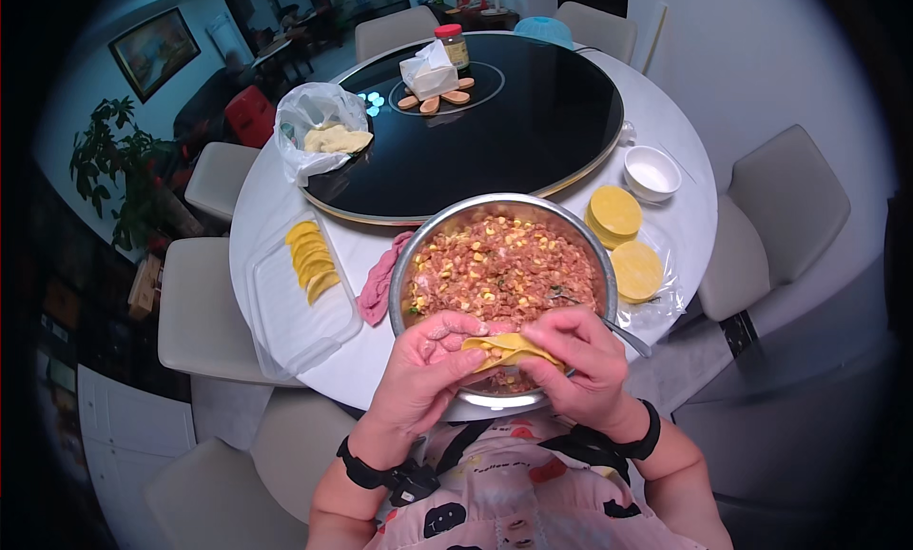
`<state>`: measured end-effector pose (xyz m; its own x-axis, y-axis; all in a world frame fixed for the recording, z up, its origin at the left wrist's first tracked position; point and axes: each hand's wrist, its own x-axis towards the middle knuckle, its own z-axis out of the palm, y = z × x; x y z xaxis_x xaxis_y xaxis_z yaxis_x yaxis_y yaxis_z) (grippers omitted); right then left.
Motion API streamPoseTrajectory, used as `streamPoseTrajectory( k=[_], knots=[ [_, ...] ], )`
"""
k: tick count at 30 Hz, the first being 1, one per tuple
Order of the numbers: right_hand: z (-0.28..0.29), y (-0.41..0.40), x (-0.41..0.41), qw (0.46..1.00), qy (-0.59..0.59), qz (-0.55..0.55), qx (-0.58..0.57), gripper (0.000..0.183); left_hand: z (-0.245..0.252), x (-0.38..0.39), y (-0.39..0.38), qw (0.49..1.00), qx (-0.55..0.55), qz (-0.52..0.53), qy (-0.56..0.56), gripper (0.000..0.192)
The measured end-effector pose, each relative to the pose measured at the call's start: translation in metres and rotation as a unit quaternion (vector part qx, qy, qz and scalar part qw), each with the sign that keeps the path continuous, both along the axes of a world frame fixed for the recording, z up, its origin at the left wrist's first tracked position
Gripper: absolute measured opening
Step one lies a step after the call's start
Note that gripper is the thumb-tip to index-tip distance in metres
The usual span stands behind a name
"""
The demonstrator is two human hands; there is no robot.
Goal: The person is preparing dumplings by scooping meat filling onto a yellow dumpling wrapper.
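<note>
Over the near rim of a steel bowl (612, 264), my left hand (435, 368) and my right hand (581, 361) hold a folded yellow dumpling wrapper (510, 351) between them, with filling showing at its partly open edge. The bowl holds minced meat with corn (506, 264). A metal spoon (628, 337) leans in it, its handle over the right rim. To the right lie stacks of round yellow wrappers (615, 213), (636, 272) on clear plastic. At the left, several folded yellow dumplings (310, 257) lie in a row in a clear plastic tray (292, 336).
A pink cloth (381, 282) lies between tray and bowl. Behind is a black glass turntable (492, 150) bearing a tissue pack (429, 75) and a red-lidded jar (454, 47). A plastic bag (314, 107) overlaps its left edge; a white bowl (652, 173) stands right.
</note>
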<state>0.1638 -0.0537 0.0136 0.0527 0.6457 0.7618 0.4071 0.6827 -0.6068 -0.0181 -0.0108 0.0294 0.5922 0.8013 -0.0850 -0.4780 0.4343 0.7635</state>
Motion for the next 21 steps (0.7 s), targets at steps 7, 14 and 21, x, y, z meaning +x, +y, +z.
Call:
streamPoseTrajectory(
  k=[7,14,21],
  knots=[
    [0.004,0.003,-0.001,0.997,-0.045,0.042,-0.042,0.037,-0.008,0.000,0.000,0.999,0.044,0.023,0.004,0.015],
    [0.013,0.005,0.006,0.993,-0.053,0.084,-0.067,0.038,0.005,-0.001,-0.003,0.956,0.255,0.025,0.140,0.015],
    [0.014,0.003,0.008,0.988,-0.039,0.126,-0.078,0.029,0.010,-0.007,0.000,0.941,0.283,-0.031,0.182,0.017]
  ],
)
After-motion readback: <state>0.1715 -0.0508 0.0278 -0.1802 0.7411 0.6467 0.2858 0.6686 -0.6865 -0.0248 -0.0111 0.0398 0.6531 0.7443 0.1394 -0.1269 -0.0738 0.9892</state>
